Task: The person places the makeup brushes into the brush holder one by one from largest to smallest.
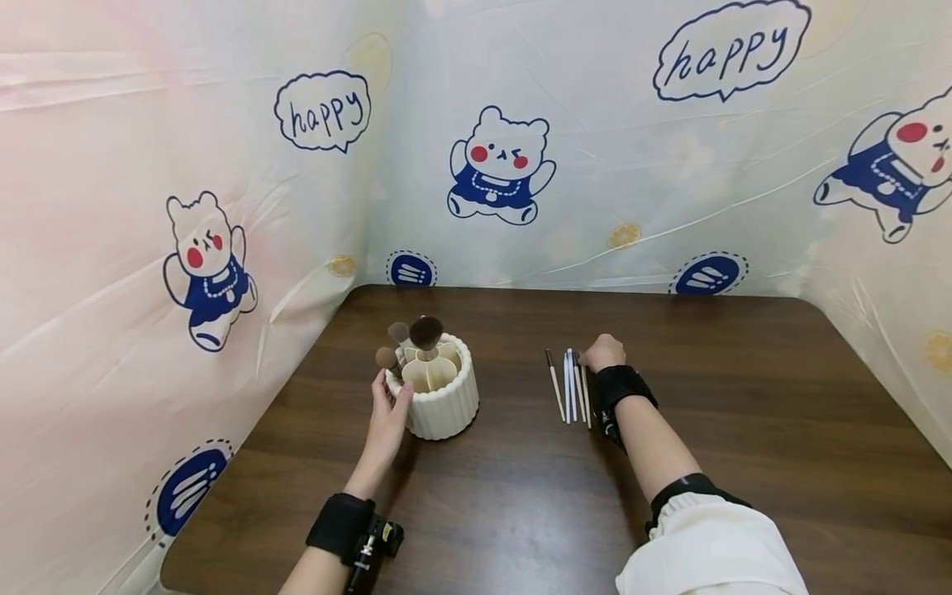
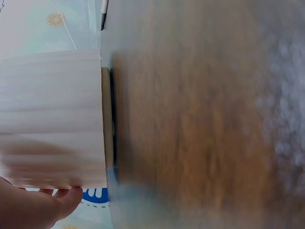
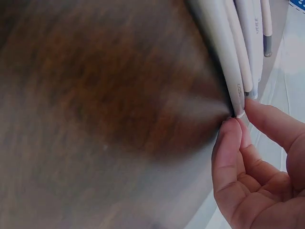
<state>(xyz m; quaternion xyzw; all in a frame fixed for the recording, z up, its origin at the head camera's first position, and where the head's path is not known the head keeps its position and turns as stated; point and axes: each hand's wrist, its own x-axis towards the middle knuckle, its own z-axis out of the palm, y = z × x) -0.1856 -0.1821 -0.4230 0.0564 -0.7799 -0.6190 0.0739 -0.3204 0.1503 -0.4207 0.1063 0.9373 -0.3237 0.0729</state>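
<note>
A white ribbed brush holder (image 1: 446,411) with inner compartments stands upright at the left. Large makeup brushes, among them a dark fluffy one (image 1: 426,332), rise out of it head up. My left hand (image 1: 388,417) grips the holder's near left side, thumb in front; the left wrist view shows its fingers at the ribbed wall (image 2: 52,109). To the right, several slim makeup brushes lie side by side, one of them a brush with a dark tip (image 1: 555,387). At the row's right end my right hand (image 1: 606,353) pinches the far end of a pale makeup brush (image 3: 225,52) between thumb and fingers.
All of this is on a brown wood-grain table (image 1: 521,496). Behind and beside it hangs a pale curtain (image 1: 610,165) with bear figures, and it meets the table's back edge. Each wrist wears a black strap with a camera.
</note>
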